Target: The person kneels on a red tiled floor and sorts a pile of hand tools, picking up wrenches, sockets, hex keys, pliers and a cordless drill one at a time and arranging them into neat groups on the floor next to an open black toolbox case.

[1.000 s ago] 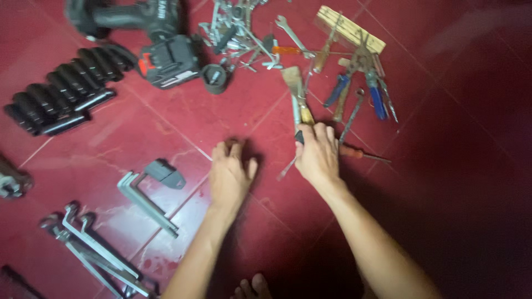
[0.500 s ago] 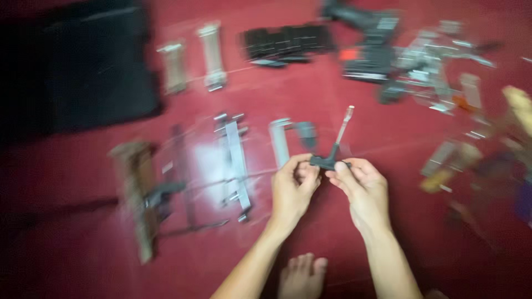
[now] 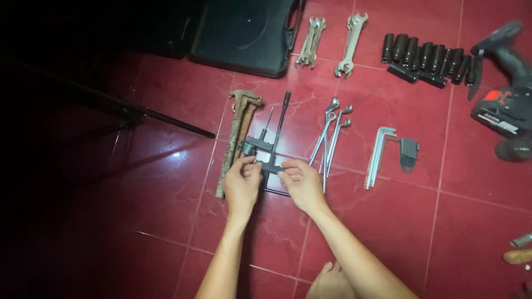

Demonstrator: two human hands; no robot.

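Note:
My left hand (image 3: 242,181) and my right hand (image 3: 302,185) both pinch the cross handle of a black T-handle tool (image 3: 271,166), one at each end. It lies low over the red tiled floor (image 3: 166,182), its long shaft pointing away from me. A second, shorter T-handle tool (image 3: 258,142) lies just beyond my left fingers. A rusty pipe wrench (image 3: 238,130) lies to the left of my left hand. Several bent ring spanners (image 3: 331,133) lie to the right of my right hand.
A hex key set (image 3: 378,155) with a black holder (image 3: 409,153) lies further right. At the back are a black case (image 3: 249,33), open-end spanners (image 3: 349,36), a row of black sockets (image 3: 426,55) and a cordless driver (image 3: 504,105). A dark tripod leg (image 3: 166,122) crosses the left. My foot (image 3: 330,282) is below.
My view swung left from the loose tool pile to the sorted rows. My hands lifted the black T-handle tool, carried it left and lowered it beside the other T-handle tool.

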